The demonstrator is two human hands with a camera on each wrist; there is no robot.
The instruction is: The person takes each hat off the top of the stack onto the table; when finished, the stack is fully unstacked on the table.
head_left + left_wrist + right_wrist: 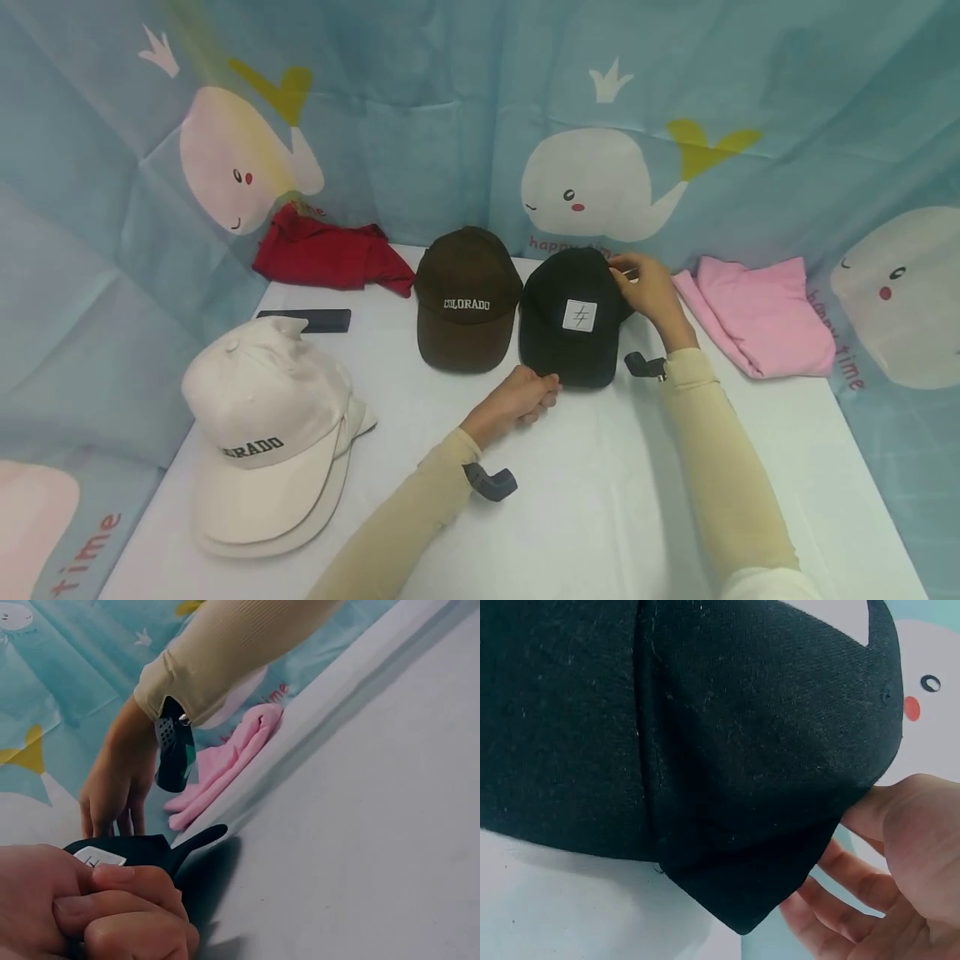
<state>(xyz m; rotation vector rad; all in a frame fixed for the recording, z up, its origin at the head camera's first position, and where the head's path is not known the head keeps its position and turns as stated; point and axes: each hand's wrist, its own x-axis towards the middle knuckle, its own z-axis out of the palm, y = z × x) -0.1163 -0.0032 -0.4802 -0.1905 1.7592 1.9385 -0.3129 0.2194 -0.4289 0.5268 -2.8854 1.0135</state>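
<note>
A black cap (546, 321) with a white square patch lies between both hands at the back middle of the table, brim toward me. My left hand (516, 398), fingers curled, pinches the front edge of its brim. At the cap's back right, my right hand (654, 293) holds the rim between thumb and fingers. The right wrist view shows the side of the black cap (742, 735) close up, with the right thumb on one face and several fingers behind. In the left wrist view the left hand (120, 911) hides most of the cap.
A brown cap (467, 275) lettered COLORADO stands just left of the black one. Stacked cream caps (258, 400) sit at the left front. Behind them lie a dark flat strip (327, 321) and folded red cloth (330, 254). Folded pink cloth (765, 317) lies at the right.
</note>
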